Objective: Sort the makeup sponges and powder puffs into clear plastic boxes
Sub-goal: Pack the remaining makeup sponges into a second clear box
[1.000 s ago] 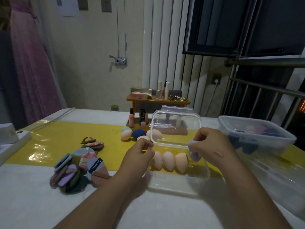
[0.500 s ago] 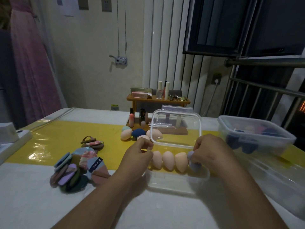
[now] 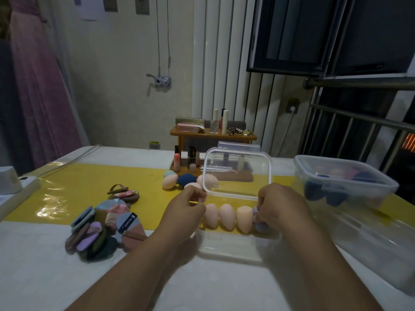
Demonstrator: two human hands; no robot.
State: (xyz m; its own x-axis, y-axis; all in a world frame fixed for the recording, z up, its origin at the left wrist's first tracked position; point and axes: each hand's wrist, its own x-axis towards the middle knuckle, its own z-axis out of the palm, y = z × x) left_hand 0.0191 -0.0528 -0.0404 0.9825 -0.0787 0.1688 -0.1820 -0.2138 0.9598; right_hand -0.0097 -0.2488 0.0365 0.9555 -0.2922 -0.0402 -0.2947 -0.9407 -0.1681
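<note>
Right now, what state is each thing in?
Small clear plastic box, lid open, three peach egg sponges inside.
Lavender sponge, pinched by right hand, at row's end.
Left hand, curled at box rim, grip unclear.
Large clear box, seemingly closed.
Multicoloured powder puffs, piled loose.

Dim room. Cream wall [image 3: 112, 86] at 11 o'clock, dark window [image 3: 325, 30] at 1 o'clock, pink cloth [image 3: 40, 86] hanging at 9 o'clock.

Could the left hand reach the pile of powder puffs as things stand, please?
Probably yes: the powder puffs lie uncovered just left of the left hand, with only bare table between; it would first have to release the clear box corner it seems to pinch.
</note>
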